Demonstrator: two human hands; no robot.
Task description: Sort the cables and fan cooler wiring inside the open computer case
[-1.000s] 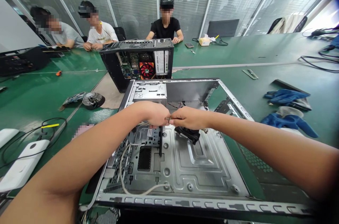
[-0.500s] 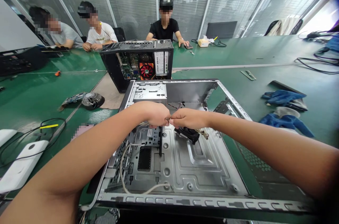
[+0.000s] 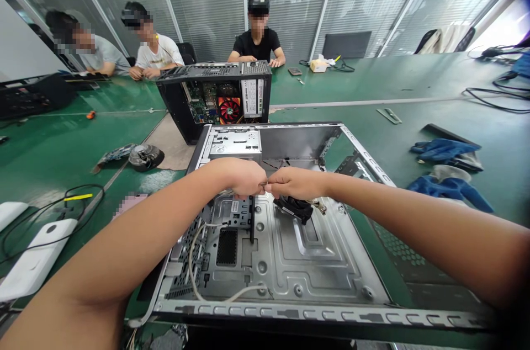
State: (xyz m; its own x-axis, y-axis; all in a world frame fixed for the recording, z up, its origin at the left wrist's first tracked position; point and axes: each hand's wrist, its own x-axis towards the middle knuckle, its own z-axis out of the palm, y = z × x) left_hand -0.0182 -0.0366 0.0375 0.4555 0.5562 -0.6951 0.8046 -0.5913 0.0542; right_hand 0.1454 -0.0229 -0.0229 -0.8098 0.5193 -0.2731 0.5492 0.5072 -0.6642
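Note:
An open metal computer case point(image 3: 331, 275) lies on its side in front of me. Above its middle, my left hand point(image 3: 247, 178) and my right hand point(image 3: 296, 183) meet, fingertips pinched together. Something small and thin seems to be between them, too hidden to name. Just below my right hand, a black bundled part point(image 3: 295, 210) with pale connectors point(image 3: 318, 206) rests over the case floor. Left of it is a metal drive bracket point(image 3: 240, 215). A grey-white cable point(image 3: 191, 261) curves along the case's left side and front.
Behind the case stands a second, upright computer tower point(image 3: 213, 71) with a red fan point(image 3: 229, 111). Blue gloves point(image 3: 443, 150) lie at right; a CPU cooler point(image 3: 146, 157) and a white power strip point(image 3: 39, 256) are at left. Three people sit across the green table point(image 3: 331, 90).
My two hands stay pinched together in almost the same place. Across the table, the person in black has drawn a hand back from the phone-like object.

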